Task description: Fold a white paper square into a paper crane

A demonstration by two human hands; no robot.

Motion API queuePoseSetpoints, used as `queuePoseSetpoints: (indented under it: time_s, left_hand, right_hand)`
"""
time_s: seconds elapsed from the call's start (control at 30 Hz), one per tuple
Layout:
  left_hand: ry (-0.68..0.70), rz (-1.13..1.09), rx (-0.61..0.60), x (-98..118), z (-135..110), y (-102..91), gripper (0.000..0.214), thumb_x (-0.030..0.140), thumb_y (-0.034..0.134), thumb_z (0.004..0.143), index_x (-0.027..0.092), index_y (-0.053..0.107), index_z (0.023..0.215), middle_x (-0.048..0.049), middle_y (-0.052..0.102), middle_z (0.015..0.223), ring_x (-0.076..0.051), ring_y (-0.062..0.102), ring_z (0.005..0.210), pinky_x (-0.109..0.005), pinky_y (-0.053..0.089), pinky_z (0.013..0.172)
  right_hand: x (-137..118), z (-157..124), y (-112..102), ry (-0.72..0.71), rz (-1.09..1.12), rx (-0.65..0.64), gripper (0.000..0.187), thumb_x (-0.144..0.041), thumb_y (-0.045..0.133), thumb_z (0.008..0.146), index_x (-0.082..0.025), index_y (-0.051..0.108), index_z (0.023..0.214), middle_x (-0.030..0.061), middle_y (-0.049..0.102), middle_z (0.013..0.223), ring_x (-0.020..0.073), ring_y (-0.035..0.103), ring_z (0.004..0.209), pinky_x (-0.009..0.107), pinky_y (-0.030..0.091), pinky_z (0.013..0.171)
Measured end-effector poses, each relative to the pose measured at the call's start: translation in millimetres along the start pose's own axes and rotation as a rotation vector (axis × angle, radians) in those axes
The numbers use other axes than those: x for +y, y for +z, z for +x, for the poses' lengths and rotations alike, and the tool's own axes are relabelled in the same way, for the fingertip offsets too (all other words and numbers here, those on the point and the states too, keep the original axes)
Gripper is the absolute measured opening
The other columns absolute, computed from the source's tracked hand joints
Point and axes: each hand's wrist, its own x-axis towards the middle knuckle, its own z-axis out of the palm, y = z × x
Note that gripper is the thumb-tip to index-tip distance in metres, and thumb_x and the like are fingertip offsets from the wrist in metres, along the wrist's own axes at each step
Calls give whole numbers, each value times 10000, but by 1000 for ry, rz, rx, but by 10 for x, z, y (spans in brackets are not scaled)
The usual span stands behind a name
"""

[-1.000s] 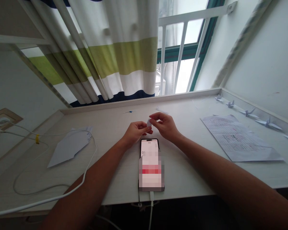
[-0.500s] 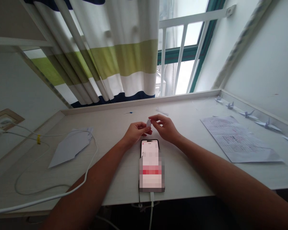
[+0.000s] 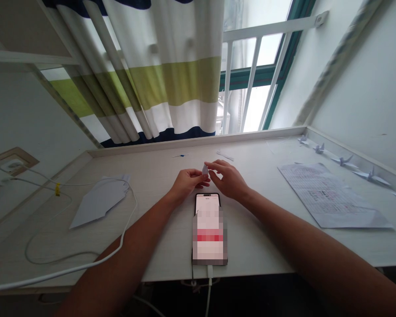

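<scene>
A small folded piece of white paper (image 3: pixel 205 169) stands upright between the thumb and fingers of my left hand (image 3: pixel 188 181), which is closed on it. My right hand (image 3: pixel 229 177) is at the paper's right side, its index fingertip at the upper edge and its thumb slightly apart from the finger. Whether the right fingertips press on the paper is hard to make out. Just below both hands a phone (image 3: pixel 208 229) lies on the white desk (image 3: pixel 165 259), its screen lit and partly blurred out, with a white cable (image 3: pixel 210 275) plugged into its lower end.
Several folded paper cranes (image 3: pixel 341 161) line the right edge. Written-on sheets (image 3: pixel 333 193) lie near them, and a stack of white paper (image 3: pixel 100 200) is at left under a looping white cable (image 3: pixel 132 220). A thin paper strip (image 3: pixel 225 156) and a small blue-centred item (image 3: pixel 182 155) lie behind my hands.
My right thumb has moved a little away from its index finger. The left hand keeps its hold on the folded paper. The whole view has shifted slightly.
</scene>
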Motion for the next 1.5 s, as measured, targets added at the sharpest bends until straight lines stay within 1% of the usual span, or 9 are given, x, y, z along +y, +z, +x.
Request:
queuePoseSetpoints:
  time_s: [0.13,0.47,0.53,0.67,0.77,1.03,1.2,1.37,1.5]
  left_hand:
    - [3,-4,-8,-6,2,2,495,524,955,634,130,755,859,-131,801,833,-243,770,788,-349,530,736]
    - [-16,-10,30,25,-1,8,526,547,968,589,131,741,815,-123,784,776,-255,767,763,-352,525,714]
    - [-14,-13,37,22,0,7,521,541,971,586,132,745,814,-117,782,768,-254,766,755,-351,526,707]
    - [-1,3,26,-4,0,11,510,544,961,608,132,754,827,-119,790,787,-242,764,746,-346,527,705]
    - [19,20,3,-20,0,13,504,566,932,652,137,753,844,-130,802,838,-236,767,755,-340,525,703]
    - [26,24,38,38,-8,2,565,627,910,651,138,731,871,-146,808,901,-268,787,794,-308,500,641]
    - [50,-35,52,65,-26,14,555,595,921,653,130,736,893,-136,811,917,-264,790,817,-302,525,657]
    - [97,-58,43,101,-26,9,550,550,931,659,128,749,961,-130,812,921,-267,793,843,-309,540,680]
    - [124,-43,92,126,-31,12,501,529,905,702,124,751,954,-121,809,894,-255,794,801,-304,536,672]
  right_hand:
    - [-11,2,11,24,17,3,376,-215,572,996,-231,702,1349,113,749,1140,257,700,966,432,598,846]
    - [-38,-5,-6,-43,-98,-35,374,-212,566,1008,-268,692,1356,104,763,1185,276,699,1041,414,571,839]
    - [-42,-2,3,-44,-85,-16,322,-194,573,1002,-259,716,1282,105,762,1168,276,694,1044,425,568,859]
    - [-40,15,12,-66,-30,45,144,-173,602,990,-228,734,1011,95,746,1072,269,673,1042,430,556,884]
    - [-40,24,-2,-100,-17,61,134,-188,594,1006,-226,708,947,86,730,1022,259,658,1003,423,547,863]
    - [-96,10,-31,-236,-95,2,153,-222,541,1053,-213,691,1020,118,751,1083,278,664,1027,432,534,871]
    - [-109,7,-29,-227,-88,-51,122,-218,540,1053,-216,653,1099,111,772,1126,286,699,1082,463,543,934]
    - [-112,14,-60,-270,-85,14,221,-224,550,1048,-207,648,1246,118,780,1177,288,725,1104,470,567,940]
    - [-111,13,-63,-331,-111,33,235,-184,550,1035,-212,683,1226,111,799,1164,285,741,1092,481,580,940]
